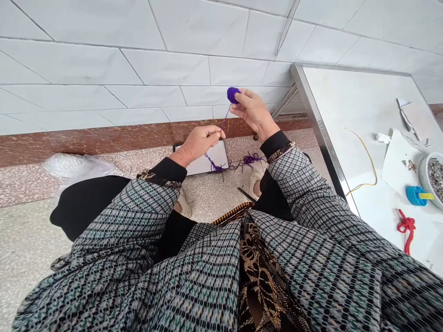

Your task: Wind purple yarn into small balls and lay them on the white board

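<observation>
A small ball of purple yarn [233, 95] is held up in the fingers of my right hand [252, 110], in front of the tiled wall. From it a strand runs down to my left hand [201, 142], whose thumb and fingers pinch the yarn. Below that hand the strand hangs toward a tangle of loose purple yarn [217, 167], which lies over a white dark-edged board or box [204, 162] on the floor. Another loose purple heap [252, 159] lies to its right.
A white-topped table [346, 101] with a metal edge stands at right. On it are a yellow cord [373, 168], a red knotted cord [406, 226], a blue cap [414, 196] and a bowl [424, 170] of small dark pieces. A white bundle in plastic [74, 167] lies by the wall at left.
</observation>
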{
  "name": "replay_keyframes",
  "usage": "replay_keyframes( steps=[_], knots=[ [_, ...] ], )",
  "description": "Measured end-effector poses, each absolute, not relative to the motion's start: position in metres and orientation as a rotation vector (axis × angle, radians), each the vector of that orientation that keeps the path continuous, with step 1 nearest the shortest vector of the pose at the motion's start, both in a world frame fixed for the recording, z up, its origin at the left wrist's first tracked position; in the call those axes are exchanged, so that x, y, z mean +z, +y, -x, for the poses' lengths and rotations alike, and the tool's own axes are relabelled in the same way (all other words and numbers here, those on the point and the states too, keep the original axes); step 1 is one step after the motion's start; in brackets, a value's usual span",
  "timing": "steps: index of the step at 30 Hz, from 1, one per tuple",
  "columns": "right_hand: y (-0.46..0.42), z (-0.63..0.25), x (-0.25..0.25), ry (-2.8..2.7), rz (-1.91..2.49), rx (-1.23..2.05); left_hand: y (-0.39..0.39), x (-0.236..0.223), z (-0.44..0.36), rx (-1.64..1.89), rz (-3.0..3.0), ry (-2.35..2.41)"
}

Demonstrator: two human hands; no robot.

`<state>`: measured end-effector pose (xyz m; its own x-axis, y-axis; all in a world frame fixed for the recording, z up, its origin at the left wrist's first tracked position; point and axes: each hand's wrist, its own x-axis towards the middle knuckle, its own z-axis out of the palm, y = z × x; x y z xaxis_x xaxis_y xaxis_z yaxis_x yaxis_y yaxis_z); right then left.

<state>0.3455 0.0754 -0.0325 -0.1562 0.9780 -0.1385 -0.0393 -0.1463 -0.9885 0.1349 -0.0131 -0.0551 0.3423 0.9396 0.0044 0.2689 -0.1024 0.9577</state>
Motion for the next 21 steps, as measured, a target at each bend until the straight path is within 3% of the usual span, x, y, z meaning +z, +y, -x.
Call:
replay_keyframes(
  steps=[5,7,10,13,16,21],
  knots=[
    [0.074,-0.343,-0.041,-1.774,1.551,0.914,-0.019,-0.043,-0.126,0.621,-1.767,0.974],
    [0.067,-0.345,-0.039,-2.015,1.59,0.856,-0.018,-0.039,-0.119,0.619,-1.716,0.928],
    [0.055,-0.352,-0.035,-2.274,1.294,1.457,-0.013,-0.037,-0.107,0.78,-1.503,0.934],
    [0.049,-0.359,-0.035,-2.013,0.625,2.059,-0.007,-0.039,-0.101,0.943,-1.276,0.947],
    [0.054,-0.36,-0.038,-1.581,0.446,2.047,-0.007,-0.042,-0.106,0.923,-1.198,0.912],
    [0.062,-0.348,-0.034,-1.161,0.725,1.758,-0.017,-0.048,-0.126,0.854,-1.189,0.92]
  ],
)
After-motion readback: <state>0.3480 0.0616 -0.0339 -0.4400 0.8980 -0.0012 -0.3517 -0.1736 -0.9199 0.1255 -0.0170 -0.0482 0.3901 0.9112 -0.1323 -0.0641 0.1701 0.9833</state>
